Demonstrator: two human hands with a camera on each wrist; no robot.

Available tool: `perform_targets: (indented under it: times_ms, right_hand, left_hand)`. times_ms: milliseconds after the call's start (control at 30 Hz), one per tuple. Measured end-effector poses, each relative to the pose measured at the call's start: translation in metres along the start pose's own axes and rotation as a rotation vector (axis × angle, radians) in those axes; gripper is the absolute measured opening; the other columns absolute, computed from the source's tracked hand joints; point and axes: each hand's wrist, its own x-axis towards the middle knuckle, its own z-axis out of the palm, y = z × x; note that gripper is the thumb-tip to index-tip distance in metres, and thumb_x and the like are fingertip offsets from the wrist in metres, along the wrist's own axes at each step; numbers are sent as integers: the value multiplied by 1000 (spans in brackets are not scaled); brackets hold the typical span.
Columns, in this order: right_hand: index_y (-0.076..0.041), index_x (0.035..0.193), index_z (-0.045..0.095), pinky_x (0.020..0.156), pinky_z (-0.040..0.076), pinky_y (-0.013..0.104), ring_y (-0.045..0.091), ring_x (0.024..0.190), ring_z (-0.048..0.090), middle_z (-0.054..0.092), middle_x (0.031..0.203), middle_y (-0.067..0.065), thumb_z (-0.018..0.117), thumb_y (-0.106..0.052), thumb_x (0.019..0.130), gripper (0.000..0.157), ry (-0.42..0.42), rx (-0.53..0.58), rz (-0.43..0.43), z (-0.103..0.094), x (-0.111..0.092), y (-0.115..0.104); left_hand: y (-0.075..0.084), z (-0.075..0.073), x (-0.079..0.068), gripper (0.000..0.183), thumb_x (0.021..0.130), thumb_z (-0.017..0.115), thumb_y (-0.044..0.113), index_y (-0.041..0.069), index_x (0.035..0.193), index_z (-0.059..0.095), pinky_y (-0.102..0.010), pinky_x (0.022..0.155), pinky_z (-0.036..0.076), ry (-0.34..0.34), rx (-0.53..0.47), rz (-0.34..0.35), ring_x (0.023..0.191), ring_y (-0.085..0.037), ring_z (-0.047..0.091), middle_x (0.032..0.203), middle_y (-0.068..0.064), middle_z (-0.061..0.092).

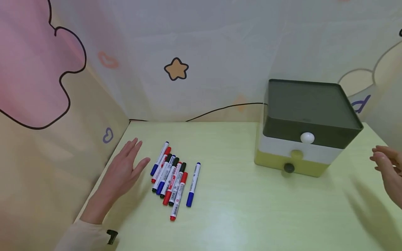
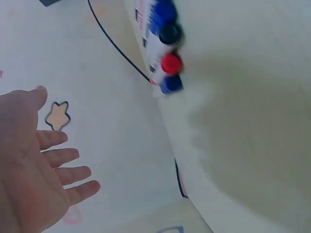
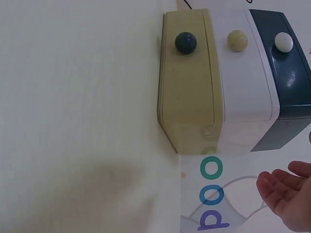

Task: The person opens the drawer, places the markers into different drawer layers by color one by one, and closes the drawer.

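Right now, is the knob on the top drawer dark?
No, the top drawer has a white knob, while the dark knob sits on the bottom drawer.

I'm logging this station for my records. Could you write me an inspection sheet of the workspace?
Surface: pale yellow-green tabletop, shadowed near both hands.
Job's things: bunched markers with red, blue and black ends; one blue-ended marker apart to their right; drawer unit of three tiers, dark over white over yellow-green, drawers looking shut.
Clutter: nothing seen.
Grippers: left hand open beside the markers; right hand right of the drawer unit, fingers loosely bent; neither holds anything.
Cables: nothing seen.
Surroundings: printed backdrop with star and hearts.
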Motion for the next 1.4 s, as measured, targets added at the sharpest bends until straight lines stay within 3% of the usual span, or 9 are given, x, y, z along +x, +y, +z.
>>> perform_targets:
  times_ms: [133, 300, 533, 733, 933, 1400]
  right_hand:
    - [-24, 123, 65, 71, 46, 2, -15, 88, 62, 64, 110, -28, 45, -2, 108, 33, 33, 171, -65, 2, 14, 11]
    - [-39, 111, 57, 64, 44, 2, -17, 77, 59, 60, 100, -32, 42, -7, 110, 35, 16, 125, 34, 1, 29, -8]
    - [-38, 104, 57, 58, 46, 4, -14, 69, 58, 61, 92, -31, 40, -7, 109, 36, -33, 194, 101, 1, 45, -30]
    - [-39, 102, 60, 56, 45, 4, -13, 66, 59, 62, 90, -29, 40, -6, 109, 39, -42, 236, 101, 3, 51, -49]
    - [-39, 96, 62, 50, 45, 6, -11, 60, 59, 63, 84, -28, 41, -7, 107, 39, -68, 280, 163, 0, 62, -55]
    - [-40, 91, 59, 48, 45, 8, -10, 56, 58, 61, 78, -29, 43, -11, 109, 37, -140, 275, 218, -1, 79, -67]
  left_hand:
    - [22, -1, 3, 63, 105, 62, 32, 1, 156, 41, -63, 113, 34, 40, -79, -20, 147, -43, 35, 160, -22, 38]
    - [53, 0, 9, 55, 104, 63, 27, 7, 153, 47, -60, 109, 42, 61, -205, -43, 141, -38, 46, 154, -16, 49]
    - [97, 9, 19, 47, 101, 69, 22, 8, 145, 58, -47, 94, 56, 97, -319, 32, 124, -30, 61, 140, -10, 62]
    - [134, 20, 27, 37, 101, 69, 18, 7, 136, 65, -38, 86, 57, 80, -425, 96, 109, -21, 66, 129, -4, 68]
    - [171, 31, 37, 32, 102, 68, 19, 5, 131, 68, -27, 80, 58, 37, -562, 138, 98, -16, 69, 117, -3, 73]
    - [245, 45, 56, 29, 102, 68, 18, 6, 127, 70, -14, 75, 51, -5, -603, 263, 86, -8, 68, 107, 0, 74]
